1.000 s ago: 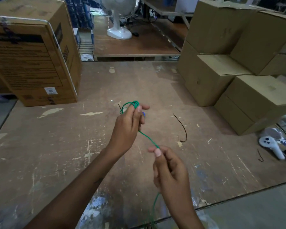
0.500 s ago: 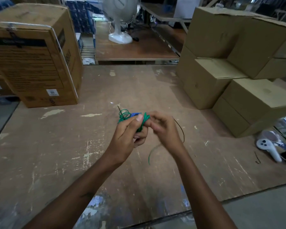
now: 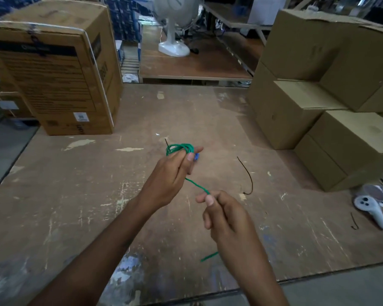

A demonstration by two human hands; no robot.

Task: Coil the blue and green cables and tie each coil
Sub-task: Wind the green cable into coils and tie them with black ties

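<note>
Pinched in the left hand, a small bundle of thin green cable loops sits above the curled fingers, with a bit of blue showing beside the thumb; whether that is the blue cable I cannot tell. A single green strand runs down to the right hand, which pinches it between thumb and forefinger, and the free tail shows below that hand.

Both hands are held over the worn brown wooden table. The cable looks light, soft and springy, so loops may slip loose; holding at the crossing of the loops seems wisest.

A loose black wire tie lies on the table nearby. Printing on the large brown cardboard box is too blurred to read.
</note>
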